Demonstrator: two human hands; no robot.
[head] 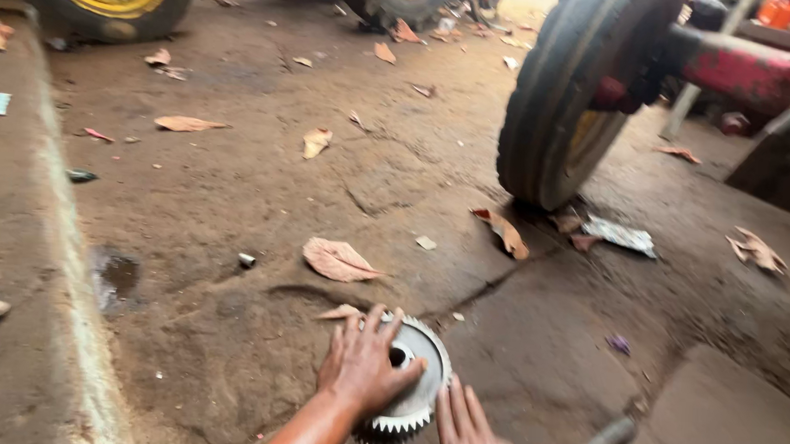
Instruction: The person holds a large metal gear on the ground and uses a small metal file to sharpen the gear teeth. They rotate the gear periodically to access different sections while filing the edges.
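Hands, two: left hand [362, 363] and right hand [472, 441] touch one gear [421, 381].

Daylight, warm and diffuse, brightest at upper centre of frame, dimming toward lower edge. Soft shadow under black tyre [561, 104] at upper right; no hard shadows elsewhere. Small dull sheen on wet patch [118, 277] at lower left. Motion blur across whole frame, strongest at left edge and lower right corner. Gear [416, 381] teeth at bottom centre fairly crisp. Wide-angle stretch at corners.
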